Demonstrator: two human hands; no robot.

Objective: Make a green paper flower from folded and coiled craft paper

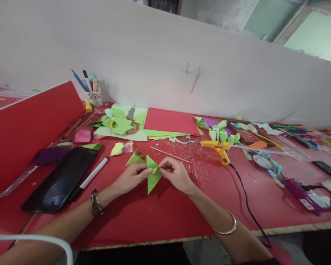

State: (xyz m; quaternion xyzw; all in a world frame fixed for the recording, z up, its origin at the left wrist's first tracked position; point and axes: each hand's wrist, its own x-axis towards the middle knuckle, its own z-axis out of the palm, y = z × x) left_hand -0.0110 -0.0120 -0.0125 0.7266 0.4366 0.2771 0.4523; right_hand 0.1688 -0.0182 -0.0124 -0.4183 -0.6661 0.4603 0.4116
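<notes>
A folded green paper (152, 181) is held between my two hands, above the red table (154, 217). My left hand (131, 177) pinches its left side between thumb and fingers. At the paper's right edge, my right hand (178, 173) pinches a small fold or tip with thumb and forefinger. Just behind my left hand lies another folded green piece (135, 158). A thin wooden stick (169, 154) rests on the table beyond my right hand, with small scraps around it.
A yellow glue gun (217, 147) lies right of centre, its black cord running to the front edge. A black phone (61, 180) and a marker (93, 173) are at left. Stacked red paper (172, 121), scissors (131, 113) and a pen cup (95, 98) stand behind.
</notes>
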